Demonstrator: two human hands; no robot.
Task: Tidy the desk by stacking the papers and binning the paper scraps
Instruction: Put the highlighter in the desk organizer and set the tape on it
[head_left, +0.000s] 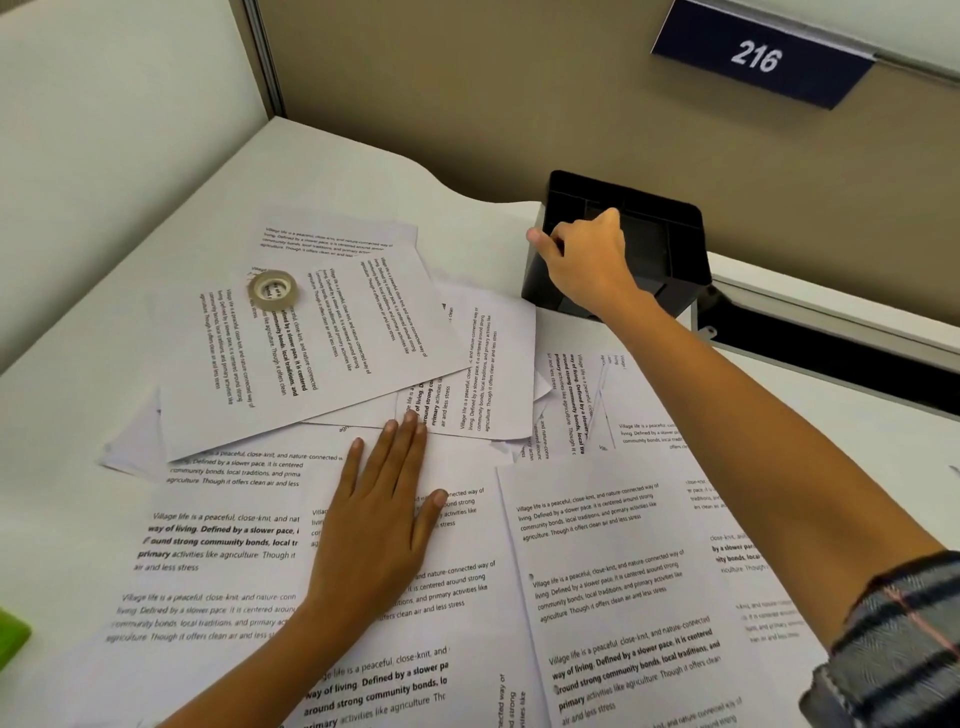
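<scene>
Several printed white papers (332, 343) lie scattered and overlapping across the white desk (332, 171). My left hand (379, 519) rests flat on the sheets near the middle, fingers spread, holding nothing. My right hand (582, 260) reaches to the back of the desk and grips the front rim of a black open-topped box (660, 244), fingers curled over its edge and thumb outside. A small torn paper piece (501, 446) shows between sheets just right of my left fingertips.
A roll of clear tape (272, 289) sits on the far papers. A green object (13, 636) pokes in at the left edge. Partition walls close the back and left; a blue sign (758, 54) reads 216. A dark gap (831, 353) runs right of the box.
</scene>
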